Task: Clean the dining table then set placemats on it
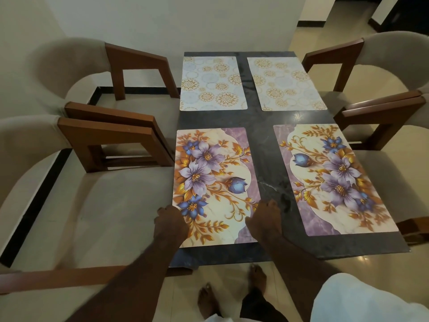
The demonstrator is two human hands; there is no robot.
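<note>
Steadies the thin, light, bendy floral placemat (216, 182) at its side edges, right hand (264, 219) pressing flat-fingered, left hand (170, 220) perhaps pinching, grip unclear

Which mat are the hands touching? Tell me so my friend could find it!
On the dark dining table, look at the near row. The left flower mat there has the left hand and right hand on its edges. The right flower mat looks alike but nobody touches it, and the two far mats show pale circles, not flowers.
</note>
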